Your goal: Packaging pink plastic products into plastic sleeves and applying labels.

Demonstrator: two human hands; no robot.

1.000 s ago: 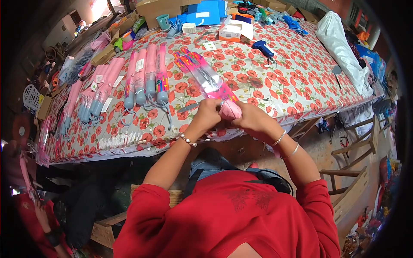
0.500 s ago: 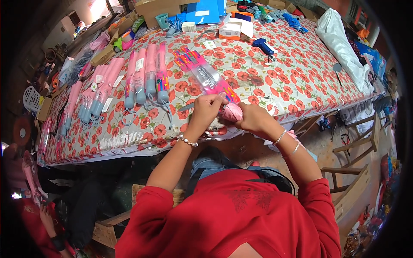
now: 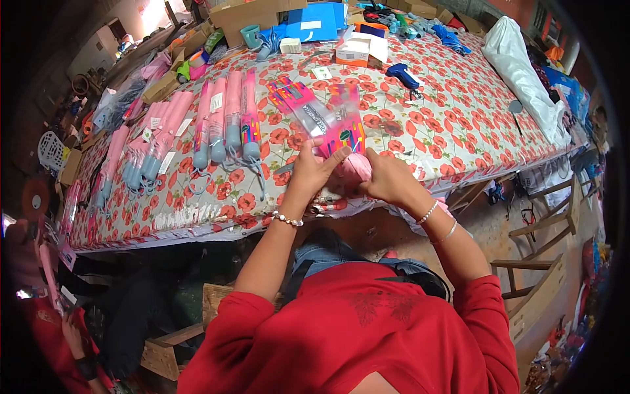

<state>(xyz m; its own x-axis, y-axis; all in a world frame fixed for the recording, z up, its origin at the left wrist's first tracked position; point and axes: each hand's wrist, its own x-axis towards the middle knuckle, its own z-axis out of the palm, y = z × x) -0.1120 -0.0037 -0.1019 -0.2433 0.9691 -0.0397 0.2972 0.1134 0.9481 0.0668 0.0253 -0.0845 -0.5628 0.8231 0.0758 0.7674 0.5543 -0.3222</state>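
My left hand [image 3: 314, 169] and my right hand [image 3: 387, 177] both grip a folded pink umbrella [image 3: 353, 172] at the near edge of a table covered with a red poppy-print cloth [image 3: 459, 131]. The umbrella's far end sits in a clear plastic sleeve with a bright pink printed card [image 3: 346, 128], which lies on the cloth and points away from me. A second sleeved pack [image 3: 298, 105] lies just left of it. Both wrists wear bead bracelets.
Rows of packed pink umbrellas with blue handles [image 3: 223, 121] lie on the left of the table. At the back stand cardboard boxes [image 3: 246, 13], a blue box [image 3: 314, 23] and a blue glue gun [image 3: 403, 75]. A white bag [image 3: 525, 79] lies right. Wooden chairs [image 3: 545, 217] stand right. Another person's hand [image 3: 20, 253] shows lower left.
The umbrella has slid further into the clear sleeve, and my left hand has shifted its grip near the sleeve's opening. My right hand keeps hold of the pink end.
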